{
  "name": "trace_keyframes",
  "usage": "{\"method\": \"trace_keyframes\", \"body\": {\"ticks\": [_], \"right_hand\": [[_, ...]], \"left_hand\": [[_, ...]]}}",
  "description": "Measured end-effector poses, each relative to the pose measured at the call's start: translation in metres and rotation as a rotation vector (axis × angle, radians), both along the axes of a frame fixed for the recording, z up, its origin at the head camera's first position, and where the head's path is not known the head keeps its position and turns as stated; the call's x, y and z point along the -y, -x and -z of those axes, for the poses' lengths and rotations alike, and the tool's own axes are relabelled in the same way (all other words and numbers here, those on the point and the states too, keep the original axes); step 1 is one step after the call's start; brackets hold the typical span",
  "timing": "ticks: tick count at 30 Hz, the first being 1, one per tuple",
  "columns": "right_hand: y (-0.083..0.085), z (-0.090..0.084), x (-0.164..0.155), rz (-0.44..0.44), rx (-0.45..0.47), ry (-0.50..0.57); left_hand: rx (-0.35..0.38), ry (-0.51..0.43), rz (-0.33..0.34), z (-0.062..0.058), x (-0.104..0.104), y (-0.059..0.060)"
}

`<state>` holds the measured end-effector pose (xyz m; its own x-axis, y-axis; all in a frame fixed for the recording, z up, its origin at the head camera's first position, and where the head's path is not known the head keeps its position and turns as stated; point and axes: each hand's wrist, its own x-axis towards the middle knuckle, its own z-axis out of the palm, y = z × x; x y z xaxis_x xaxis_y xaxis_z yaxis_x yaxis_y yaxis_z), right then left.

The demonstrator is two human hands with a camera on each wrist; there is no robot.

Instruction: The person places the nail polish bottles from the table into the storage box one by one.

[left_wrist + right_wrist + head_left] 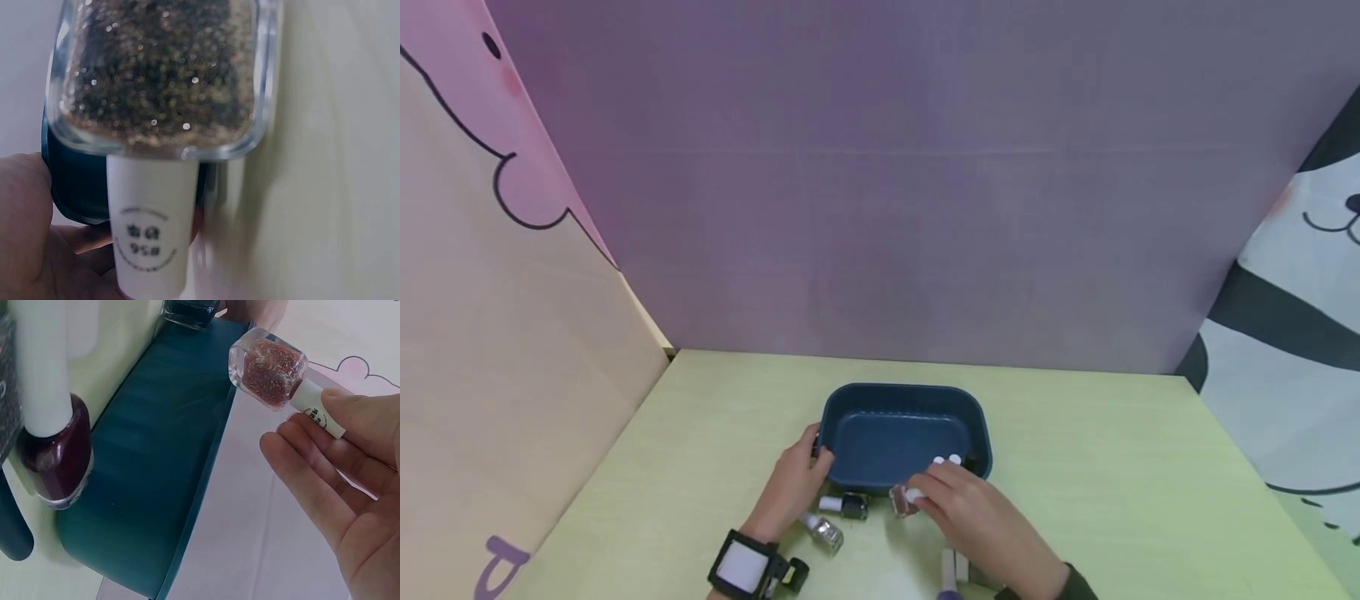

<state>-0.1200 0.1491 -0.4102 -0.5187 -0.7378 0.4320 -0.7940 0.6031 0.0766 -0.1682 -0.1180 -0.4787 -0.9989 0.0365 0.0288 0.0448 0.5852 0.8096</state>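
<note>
My left hand point(797, 475) grips the left rim of a dark blue plastic bin point(887, 437), thumb on the inner side. My right hand point(973, 512) pinches the white cap of a nail polish bottle point(272, 369) filled with reddish glitter. That bottle is over the front edge of the bin in the head view and tilted in the right wrist view. White caps point(954, 459) show inside the bin's front right corner, partly hidden behind my right hand. In the left wrist view a glitter nail polish bottle point(162, 75) fills the foreground, hiding part of the left hand.
In front of the bin lie a dark nail polish bottle point(854, 505) and a silver glitter one point(827, 535). White-capped bottles point(949, 571) sit at the near edge, beside my right forearm. A dark red bottle point(59, 456) shows in the right wrist view. A purple panel point(887, 250) stands behind the table.
</note>
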Motion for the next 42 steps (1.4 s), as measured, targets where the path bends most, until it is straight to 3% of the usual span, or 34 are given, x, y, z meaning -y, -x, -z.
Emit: {"method": "trace_keyframes", "body": {"ticks": [32,42], "right_hand": [[0.0032,-0.0001,-0.0027,-0.008,-0.024,0.042],[0.0032,0.0031,-0.0029,0.01,0.018,0.132]], "left_hand": [[0.007,0.01,-0.007,0.0006,0.0,0.0014],[0.006,0.008,-0.011,0.0006,-0.0002,0.0009]]}}
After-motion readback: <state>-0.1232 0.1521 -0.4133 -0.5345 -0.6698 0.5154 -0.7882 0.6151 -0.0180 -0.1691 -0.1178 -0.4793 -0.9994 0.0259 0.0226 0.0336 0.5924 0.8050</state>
